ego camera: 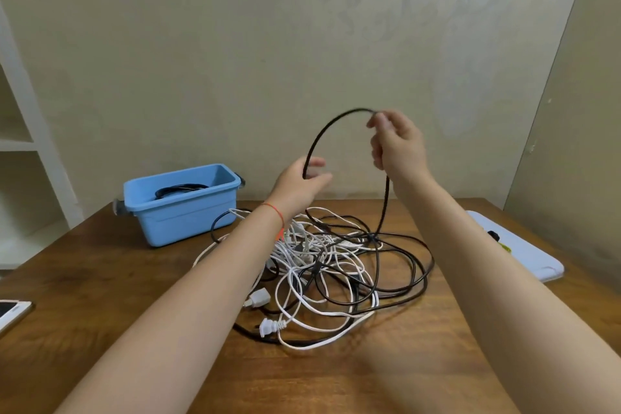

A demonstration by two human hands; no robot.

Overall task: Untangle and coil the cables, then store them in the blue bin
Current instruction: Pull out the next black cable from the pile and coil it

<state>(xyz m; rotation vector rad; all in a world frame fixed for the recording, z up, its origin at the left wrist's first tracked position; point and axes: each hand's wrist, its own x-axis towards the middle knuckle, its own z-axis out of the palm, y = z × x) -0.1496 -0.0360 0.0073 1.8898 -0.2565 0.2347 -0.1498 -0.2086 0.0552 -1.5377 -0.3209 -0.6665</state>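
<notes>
A black cable [322,133] arches above the table between my two hands. My right hand [398,144] pinches its top, raised high. My left hand [300,183] grips the lower left end of the arch. From the right hand the cable drops straight down into a tangled pile of black and white cables [336,265] on the wooden table. White plugs [270,326] lie at the pile's near edge. The blue bin [188,212] stands at the back left, with a coiled black cable [178,191] inside.
A phone [11,311] lies at the table's left edge. A white board [524,252] with small dark items rests at the right edge. White shelving [23,144] stands to the left, and a papered wall is behind the table.
</notes>
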